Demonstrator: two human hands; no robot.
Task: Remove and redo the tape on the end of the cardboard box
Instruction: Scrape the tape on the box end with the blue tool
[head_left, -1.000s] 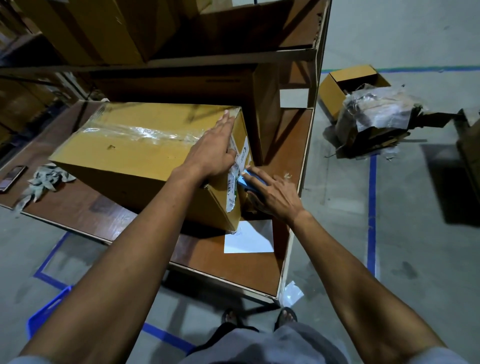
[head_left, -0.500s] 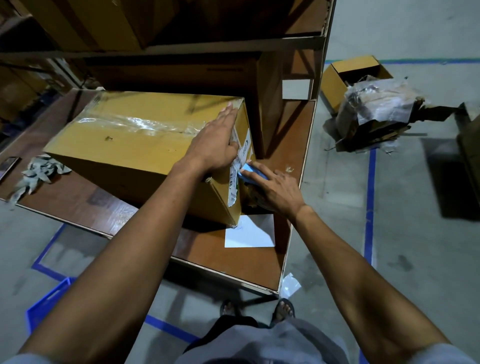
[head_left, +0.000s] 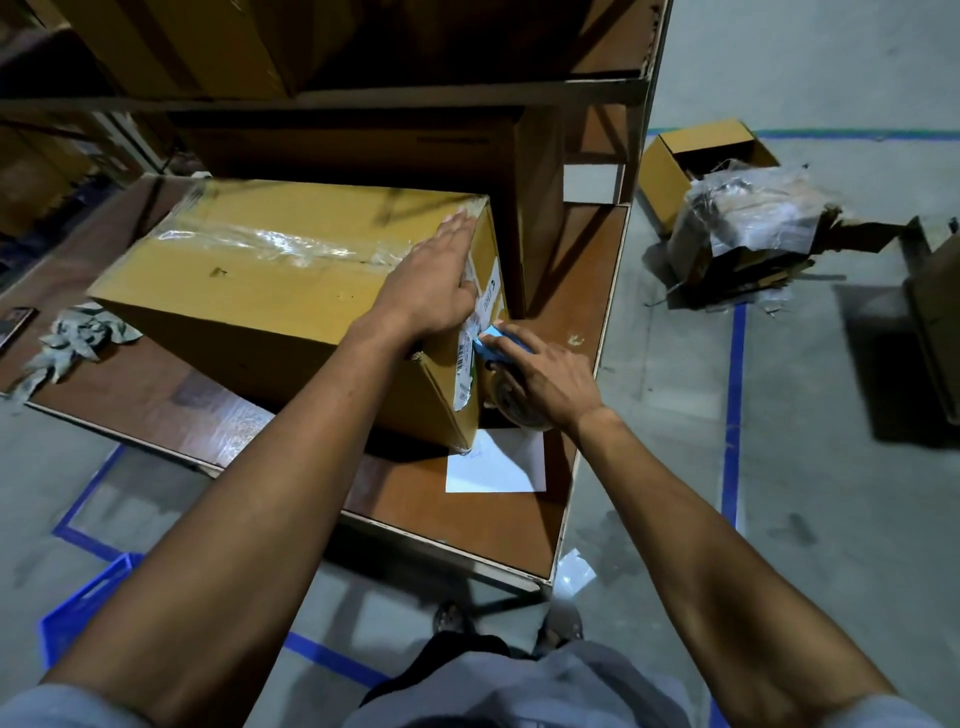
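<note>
A long yellow-brown cardboard box (head_left: 249, 291) lies on a low wooden platform (head_left: 156, 400), with wrinkled clear tape (head_left: 280, 244) along its top seam. My left hand (head_left: 431, 280) lies flat, fingers together, on the box's top right edge, over the end. My right hand (head_left: 540, 379) grips a blue tape dispenser (head_left: 493, 345) with a clear roll, its head pressed against the box's end face beside a white barcode label (head_left: 465, 364).
A white sheet (head_left: 498, 465) lies on the platform under the box's corner. Crumpled tape scraps (head_left: 78, 338) and a phone (head_left: 15, 325) sit at left. Shelving with boxes (head_left: 363, 93) stands behind. A torn, plastic-wrapped box pile (head_left: 737, 228) lies on the floor at right; a blue crate (head_left: 83, 603) bottom left.
My right hand with the dispenser has moved slightly up the box's end face. My left hand stays pressed on the top edge. The view has shifted a little.
</note>
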